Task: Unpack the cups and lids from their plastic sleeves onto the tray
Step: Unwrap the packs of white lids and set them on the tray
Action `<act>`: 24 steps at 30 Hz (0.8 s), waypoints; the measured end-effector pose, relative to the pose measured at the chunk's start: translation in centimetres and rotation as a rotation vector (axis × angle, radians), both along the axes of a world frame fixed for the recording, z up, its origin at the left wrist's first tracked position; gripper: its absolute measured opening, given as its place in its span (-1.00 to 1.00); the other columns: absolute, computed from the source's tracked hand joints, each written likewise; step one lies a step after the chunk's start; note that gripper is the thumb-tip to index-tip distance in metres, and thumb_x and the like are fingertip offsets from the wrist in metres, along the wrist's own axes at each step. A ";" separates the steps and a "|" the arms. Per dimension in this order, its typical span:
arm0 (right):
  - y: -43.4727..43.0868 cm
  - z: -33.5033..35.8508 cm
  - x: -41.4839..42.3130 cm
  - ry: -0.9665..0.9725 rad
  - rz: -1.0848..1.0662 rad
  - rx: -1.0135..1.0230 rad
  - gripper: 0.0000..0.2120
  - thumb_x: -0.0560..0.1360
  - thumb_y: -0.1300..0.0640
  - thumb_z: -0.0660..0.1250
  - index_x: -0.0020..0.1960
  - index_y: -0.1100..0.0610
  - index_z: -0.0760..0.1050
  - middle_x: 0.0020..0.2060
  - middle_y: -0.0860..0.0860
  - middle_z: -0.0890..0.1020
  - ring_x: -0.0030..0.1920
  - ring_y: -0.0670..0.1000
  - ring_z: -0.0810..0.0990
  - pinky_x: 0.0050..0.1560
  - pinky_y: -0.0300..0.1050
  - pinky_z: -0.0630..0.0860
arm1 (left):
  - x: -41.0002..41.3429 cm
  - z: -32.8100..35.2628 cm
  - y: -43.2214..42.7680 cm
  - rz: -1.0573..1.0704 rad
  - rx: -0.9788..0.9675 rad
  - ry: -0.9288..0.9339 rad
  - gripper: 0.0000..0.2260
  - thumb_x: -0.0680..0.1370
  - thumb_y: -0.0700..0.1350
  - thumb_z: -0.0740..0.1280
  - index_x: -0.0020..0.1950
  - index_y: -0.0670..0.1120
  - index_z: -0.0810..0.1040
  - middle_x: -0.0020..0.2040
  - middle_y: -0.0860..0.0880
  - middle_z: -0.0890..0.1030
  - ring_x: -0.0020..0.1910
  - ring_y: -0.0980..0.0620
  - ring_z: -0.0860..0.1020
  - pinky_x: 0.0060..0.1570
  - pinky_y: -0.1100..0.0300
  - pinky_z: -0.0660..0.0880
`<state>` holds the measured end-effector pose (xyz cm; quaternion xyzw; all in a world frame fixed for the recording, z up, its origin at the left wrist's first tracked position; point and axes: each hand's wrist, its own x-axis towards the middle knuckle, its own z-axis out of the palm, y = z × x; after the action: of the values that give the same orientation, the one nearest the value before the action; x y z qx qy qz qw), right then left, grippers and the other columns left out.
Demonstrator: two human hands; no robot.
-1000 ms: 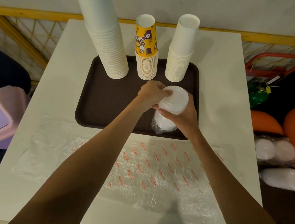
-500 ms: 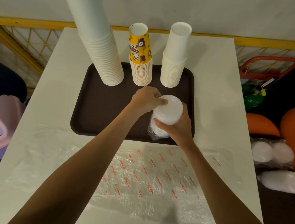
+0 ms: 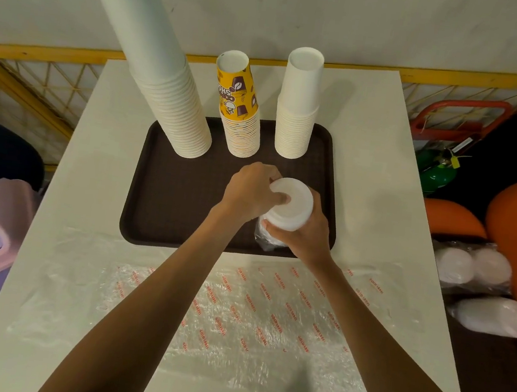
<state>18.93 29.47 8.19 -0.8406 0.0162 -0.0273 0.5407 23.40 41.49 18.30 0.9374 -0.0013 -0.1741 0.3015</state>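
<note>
The stack of lids [image 3: 292, 205] stands on end at the near right of the brown tray [image 3: 177, 208]. Its long axis is roughly vertical, tipped a little toward the camera, and the flat top lid faces up. The left hand [image 3: 249, 191] curls over the top rim with its thumb pressed on the top lid. The right hand [image 3: 305, 239] wraps the lower side, where the clear plastic sleeve [image 3: 262, 240] is bunched around the base; whether its fingers bear on film or bare lids is hard to tell. The thin lids look light, slightly flexible and slick, so the column could shear sideways. It is probably best held round the sides and capped on top, never by the loose sleeve.
</note>
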 end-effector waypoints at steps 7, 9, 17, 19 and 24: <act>0.0 0.1 0.0 0.012 0.004 -0.012 -0.22 0.27 0.08 0.58 0.37 0.21 0.30 0.21 0.08 0.52 0.11 -0.16 0.42 0.05 -0.70 0.23 | -0.6 0.2 -0.3 0.022 0.019 -0.043 -0.67 0.48 -0.07 0.44 0.21 -0.09 0.52 0.16 -0.06 0.56 -0.02 0.05 0.48 -0.04 0.26 0.44; 0.0 0.1 0.1 0.018 0.005 -0.016 -0.22 0.27 0.08 0.58 0.37 0.21 0.30 0.22 0.09 0.51 0.12 -0.15 0.41 0.04 -0.71 0.21 | -0.7 0.2 -0.3 0.031 0.017 -0.047 -0.67 0.48 -0.07 0.44 0.21 -0.09 0.52 0.16 -0.06 0.57 -0.02 0.05 0.48 0.01 0.23 0.46; 0.0 0.1 0.0 0.023 0.007 -0.030 -0.25 0.29 0.07 0.56 0.37 0.19 0.30 0.23 0.07 0.50 0.10 -0.20 0.39 0.02 -0.73 0.18 | -1.1 0.5 -0.5 0.029 0.033 -0.040 -0.64 0.50 -0.06 0.42 0.26 -0.09 0.46 0.18 -0.06 0.56 0.05 -0.01 0.52 0.03 0.20 0.47; 0.1 0.1 -0.1 0.013 0.002 -0.034 -0.25 0.29 0.08 0.56 0.37 0.21 0.31 0.23 0.09 0.51 0.09 -0.24 0.37 0.03 -0.73 0.18 | -1.2 0.6 -0.6 0.036 0.035 -0.037 -0.63 0.50 -0.06 0.41 0.26 -0.08 0.45 0.18 -0.06 0.55 0.02 0.01 0.51 0.01 0.22 0.46; 0.1 0.2 0.0 0.024 0.013 -0.032 -0.26 0.30 0.05 0.55 0.37 0.18 0.31 0.25 0.08 0.50 0.12 -0.21 0.38 0.04 -0.72 0.18 | -1.2 0.6 -0.5 0.069 -0.012 0.005 -0.62 0.51 -0.07 0.41 0.26 -0.08 0.40 0.16 -0.06 0.54 -0.05 0.06 0.46 -0.08 0.29 0.42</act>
<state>18.96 29.53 8.35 -0.8496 0.0166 -0.0141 0.5270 22.25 41.03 18.92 0.9347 0.0309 -0.1657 0.3128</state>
